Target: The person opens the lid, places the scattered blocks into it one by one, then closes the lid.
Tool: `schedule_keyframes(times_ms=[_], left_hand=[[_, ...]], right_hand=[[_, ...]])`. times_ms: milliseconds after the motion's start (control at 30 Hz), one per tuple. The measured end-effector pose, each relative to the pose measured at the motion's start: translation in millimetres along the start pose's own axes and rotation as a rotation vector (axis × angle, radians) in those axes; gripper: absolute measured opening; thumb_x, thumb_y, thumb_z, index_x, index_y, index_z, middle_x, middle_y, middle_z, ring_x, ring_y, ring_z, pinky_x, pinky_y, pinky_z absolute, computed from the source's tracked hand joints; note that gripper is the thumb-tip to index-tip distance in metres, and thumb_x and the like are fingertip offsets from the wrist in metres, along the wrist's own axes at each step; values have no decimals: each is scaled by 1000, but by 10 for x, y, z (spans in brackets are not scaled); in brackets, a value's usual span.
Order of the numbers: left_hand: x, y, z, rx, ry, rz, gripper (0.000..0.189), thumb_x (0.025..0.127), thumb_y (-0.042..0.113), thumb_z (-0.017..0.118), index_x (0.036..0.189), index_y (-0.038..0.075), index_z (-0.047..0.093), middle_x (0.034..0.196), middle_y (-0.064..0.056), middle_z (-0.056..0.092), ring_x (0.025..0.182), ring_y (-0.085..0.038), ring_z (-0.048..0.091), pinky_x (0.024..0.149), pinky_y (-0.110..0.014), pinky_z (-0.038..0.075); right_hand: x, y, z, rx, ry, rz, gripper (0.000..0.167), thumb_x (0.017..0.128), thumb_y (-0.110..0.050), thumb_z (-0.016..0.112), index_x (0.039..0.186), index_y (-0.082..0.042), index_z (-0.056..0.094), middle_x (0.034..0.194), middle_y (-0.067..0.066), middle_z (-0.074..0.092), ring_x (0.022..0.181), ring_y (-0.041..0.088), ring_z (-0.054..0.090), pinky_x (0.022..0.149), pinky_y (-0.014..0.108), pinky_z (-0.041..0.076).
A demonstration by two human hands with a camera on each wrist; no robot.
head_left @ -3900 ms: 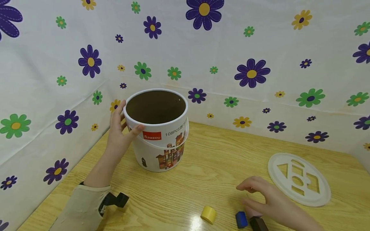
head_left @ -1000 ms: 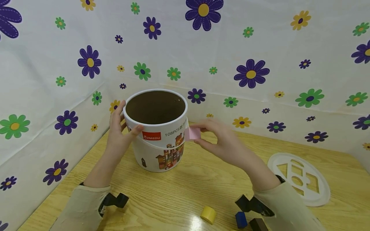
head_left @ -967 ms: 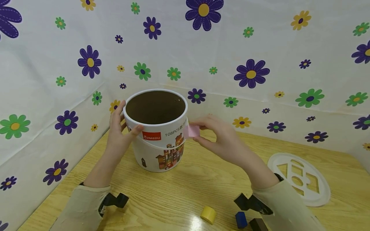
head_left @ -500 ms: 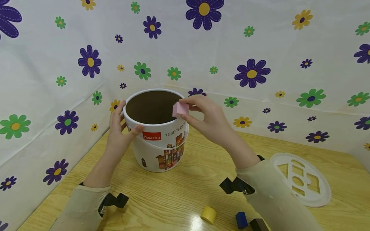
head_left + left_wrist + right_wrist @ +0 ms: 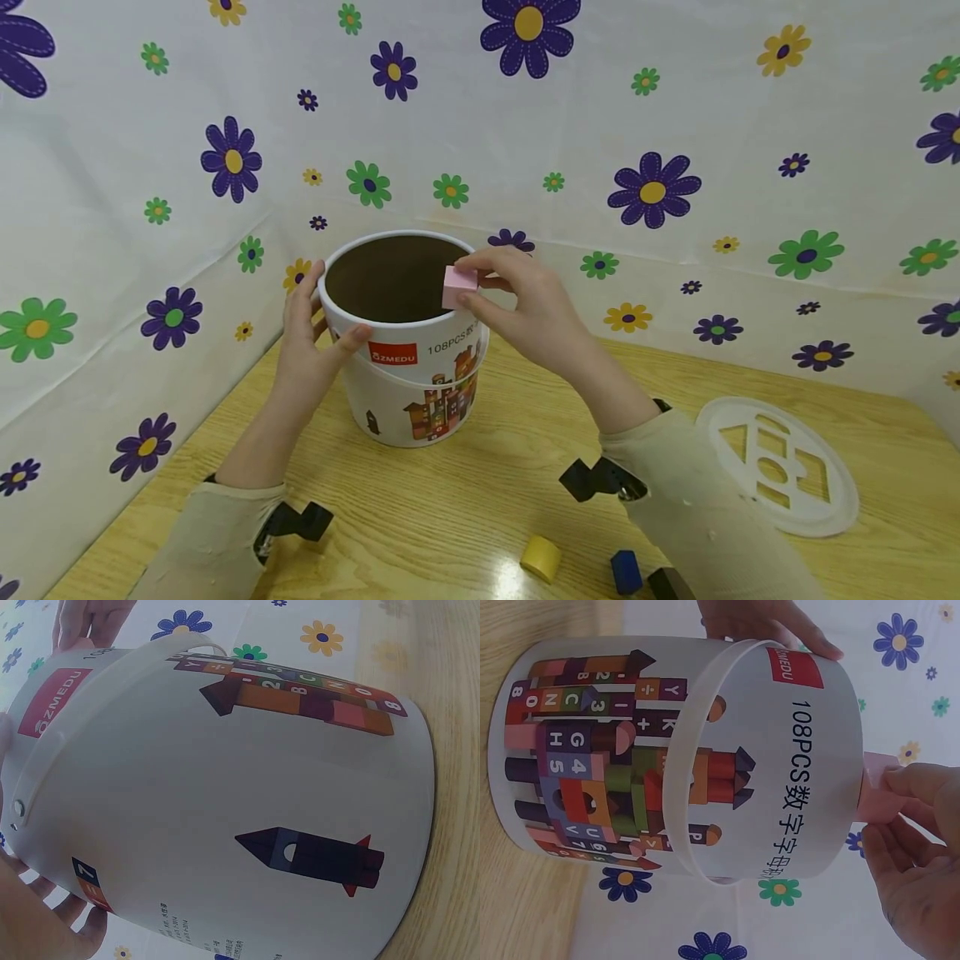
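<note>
At the right side of the bucket's (image 5: 408,396) rim, a pink block (image 5: 454,288) is pinched between the thumb and fingers of the right hand (image 5: 536,308); it juts from the fingertips over the opening, and whether it touches the rim is unclear. The left hand (image 5: 311,350) grips the opposite side, thumb in front, fingers round the wall. The bucket stands toward the table's (image 5: 420,500) back left corner. A white lid with cut-outs (image 5: 806,517) lies toward the right edge; a yellow cylinder (image 5: 542,558), blue block (image 5: 626,572) and dark block (image 5: 667,586) lie on the near side.
</note>
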State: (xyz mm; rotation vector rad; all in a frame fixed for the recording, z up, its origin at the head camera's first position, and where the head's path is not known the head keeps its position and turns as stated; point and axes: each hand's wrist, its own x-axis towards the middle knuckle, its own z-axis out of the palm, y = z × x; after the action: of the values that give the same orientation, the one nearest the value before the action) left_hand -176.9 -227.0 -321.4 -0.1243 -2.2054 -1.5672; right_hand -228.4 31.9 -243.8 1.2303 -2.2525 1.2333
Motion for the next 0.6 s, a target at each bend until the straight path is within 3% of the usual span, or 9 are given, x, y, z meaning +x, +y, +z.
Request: schedule_keyframes(times_ms=[367,600], left_hand=[[-1,-9,-2,9,-2,1,85,87,37,68,152,35,13,154,6,12,140,-27,20,111,-51,25],[7,-23,0,10,2,6,86,87,37,68,153,31,13,154,5,12,139,-27,21,111,-51,26]], right_hand=[[-12,15,29,17,4,5,28,87,-5,70,114,-1,64,117,7,59,104,16,56,90,25,49],[-12,20,48,12,4,1,30,86,-6,71,115,-1,63,119,8,58,104,16,55,90,24,49]])
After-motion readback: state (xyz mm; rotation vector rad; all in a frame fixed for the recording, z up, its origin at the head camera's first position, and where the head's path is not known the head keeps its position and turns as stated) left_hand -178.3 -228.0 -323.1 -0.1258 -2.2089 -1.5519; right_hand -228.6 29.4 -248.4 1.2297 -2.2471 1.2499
